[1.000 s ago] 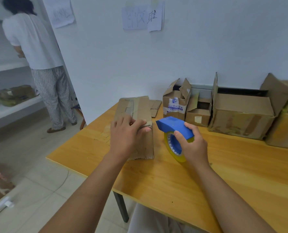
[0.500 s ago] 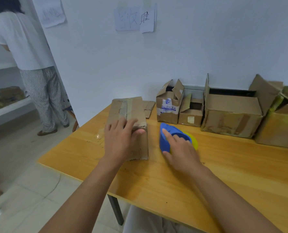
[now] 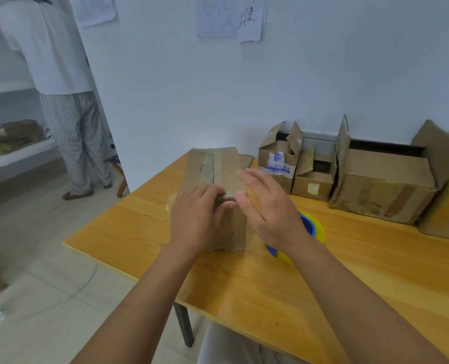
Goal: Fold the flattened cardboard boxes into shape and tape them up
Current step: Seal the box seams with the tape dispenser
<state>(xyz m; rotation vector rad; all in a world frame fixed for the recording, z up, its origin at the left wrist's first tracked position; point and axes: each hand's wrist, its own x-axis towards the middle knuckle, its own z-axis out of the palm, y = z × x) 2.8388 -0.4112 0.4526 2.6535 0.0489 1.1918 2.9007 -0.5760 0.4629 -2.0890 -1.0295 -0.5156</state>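
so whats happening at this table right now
A person is working on a cardboard box on a wooden table. The left hand grips the box's near edge, and the right hand comes in open beside it. A blue and yellow tape dispenser lies on the table under the right wrist, not held. Several folded boxes stand along the wall. Another person stands at shelves on the left.
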